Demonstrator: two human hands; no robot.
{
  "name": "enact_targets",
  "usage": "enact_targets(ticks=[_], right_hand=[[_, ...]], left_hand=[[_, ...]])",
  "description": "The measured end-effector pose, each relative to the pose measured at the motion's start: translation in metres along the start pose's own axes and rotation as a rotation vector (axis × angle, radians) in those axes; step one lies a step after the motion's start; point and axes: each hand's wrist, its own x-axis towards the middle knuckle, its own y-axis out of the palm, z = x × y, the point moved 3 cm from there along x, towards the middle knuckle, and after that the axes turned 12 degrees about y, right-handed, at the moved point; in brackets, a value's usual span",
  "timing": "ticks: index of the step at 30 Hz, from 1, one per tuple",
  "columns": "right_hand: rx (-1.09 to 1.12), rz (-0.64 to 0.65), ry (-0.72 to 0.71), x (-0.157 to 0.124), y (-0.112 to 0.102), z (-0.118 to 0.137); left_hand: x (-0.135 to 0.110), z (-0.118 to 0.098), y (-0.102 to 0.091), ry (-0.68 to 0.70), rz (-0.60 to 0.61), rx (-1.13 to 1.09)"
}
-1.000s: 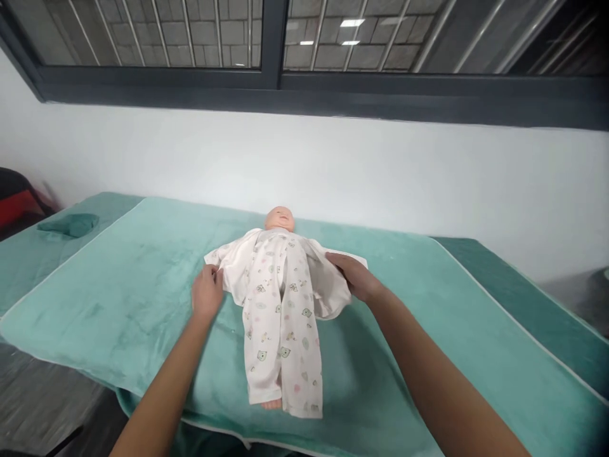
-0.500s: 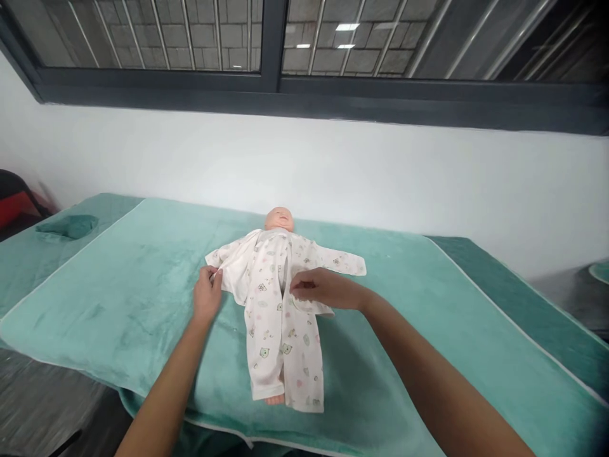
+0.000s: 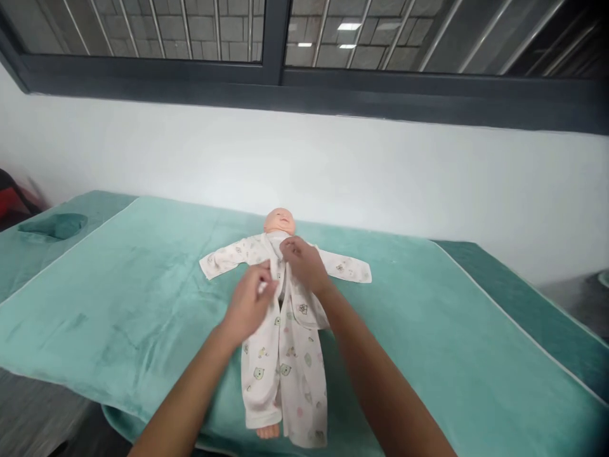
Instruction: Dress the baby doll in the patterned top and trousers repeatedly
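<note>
A baby doll (image 3: 278, 220) lies face up with its head toward the wall, dressed in white printed baby clothes (image 3: 304, 381) with long sleeves and legs. The sleeves are spread to both sides, and a bare foot (image 3: 268, 432) shows below the leg on the left. My left hand (image 3: 250, 301) pinches the front of the clothes at the doll's belly, fingers closed on the cloth. Slightly higher, my right hand (image 3: 304, 261) is closed at the chest near the neckline and seems to grip the other front edge. A loose flap (image 3: 304, 310) hangs below it.
A green plush cover (image 3: 143, 304) spreads under the doll, with a face hole (image 3: 57, 226) at the far left. Behind stands a white wall (image 3: 228, 152) below a dark-framed window (image 3: 273, 41). A red and black object (image 3: 12, 197) sits at the left edge.
My left hand has moved right, from the side of the clothes to the front middle. My right hand has moved up to the chest. The sleeve on the left now lies uncovered.
</note>
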Motion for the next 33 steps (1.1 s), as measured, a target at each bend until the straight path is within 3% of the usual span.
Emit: enact_targets(ticks=[3,7,10,13,15,17,21,24,26,29,33], right_hand=[[0.001,-0.060,0.026,0.018,-0.001,0.006],[-0.306,0.030,0.060,0.027,0.020,0.012],[-0.315,0.008,0.056,0.026,0.027,0.008],[-0.064,-0.070,0.059,0.025,0.019,-0.004],[0.078,-0.136,0.062,0.024,0.011,-0.010],[0.154,-0.195,0.027,0.020,0.003,-0.011],[0.156,-0.332,-0.035,0.013,-0.010,-0.010],[-0.035,-0.249,0.099,0.012,-0.011,-0.016],[-0.157,-0.171,0.188,0.012,-0.007,-0.019],[-0.246,-0.152,0.233,0.013,-0.004,-0.018],[-0.264,-0.111,0.273,0.017,-0.004,-0.016]], left_hand=[[-0.009,-0.019,0.028,0.251,0.226,0.225],[-0.032,-0.023,0.040,0.379,0.299,0.344],[-0.046,-0.018,0.032,0.332,0.126,0.249],[-0.059,-0.007,0.020,0.159,-0.176,0.280],[-0.070,-0.001,0.015,0.037,-0.275,0.329],[-0.078,0.001,0.013,-0.021,-0.267,0.307],[-0.084,-0.003,0.003,0.021,-0.149,0.179],[-0.068,-0.004,-0.011,0.024,-0.140,0.131],[-0.042,0.001,-0.018,0.010,-0.133,0.137],[0.013,0.016,-0.015,-0.031,-0.110,0.178],[0.088,0.041,0.006,-0.078,-0.058,0.196]])
